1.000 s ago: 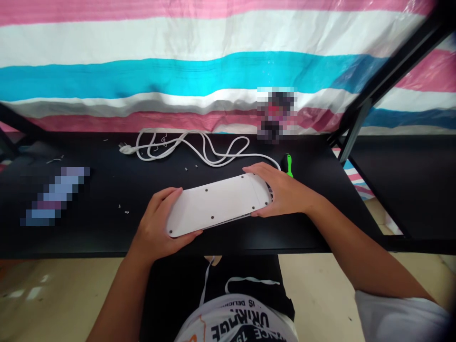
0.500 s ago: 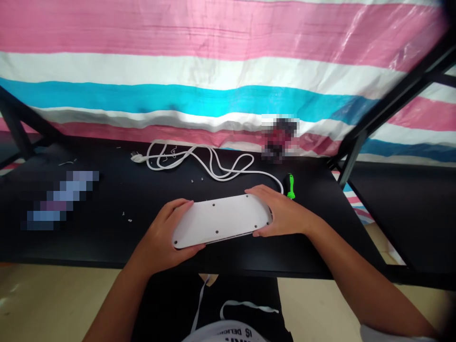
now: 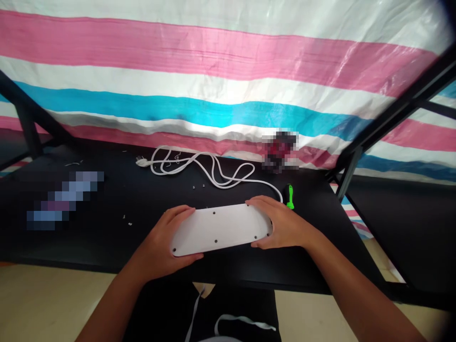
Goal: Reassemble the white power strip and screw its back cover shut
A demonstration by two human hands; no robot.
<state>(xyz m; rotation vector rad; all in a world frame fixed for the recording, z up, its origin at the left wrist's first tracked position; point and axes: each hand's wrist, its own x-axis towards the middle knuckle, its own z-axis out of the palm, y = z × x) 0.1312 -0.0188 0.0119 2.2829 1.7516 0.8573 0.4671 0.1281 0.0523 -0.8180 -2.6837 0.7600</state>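
At the black table [image 3: 99,242], left hand [image 3: 161,244] and right hand [image 3: 280,223] grip opposite ends of a white casing [image 3: 221,229]

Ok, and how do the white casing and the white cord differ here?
The white casing is broad and flat-faced; the white cord is thin and looped.
The casing is held between the left hand and right hand; the cord's loops lie on the black table.
The casing's face has dark round spots; the cord looks plain, with a plug at one end.
Both are white.
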